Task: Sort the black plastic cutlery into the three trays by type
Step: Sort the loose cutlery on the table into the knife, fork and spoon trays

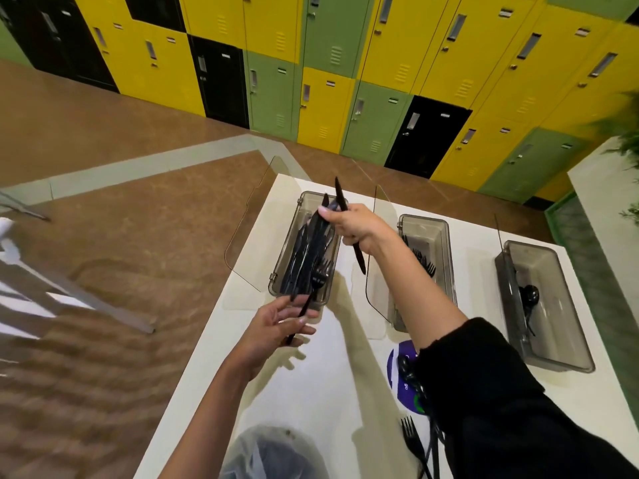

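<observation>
Partway: my right fingers (326,212) grip knives (340,193) over the left tray (276,275), left fingers (280,307) pinch a fork (316,281) there; pile (415,440) at the surface's (311,392) near edge isn't sorted yet.

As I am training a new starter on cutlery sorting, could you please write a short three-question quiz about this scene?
1. True or false: the right hand grips black knives.
2. Which tray holds the spoon? A left, B middle, C right.
3. Fill in: the left hand pinches a black ____.
Key: 1 true; 2 C, the right tray; 3 fork.
</observation>
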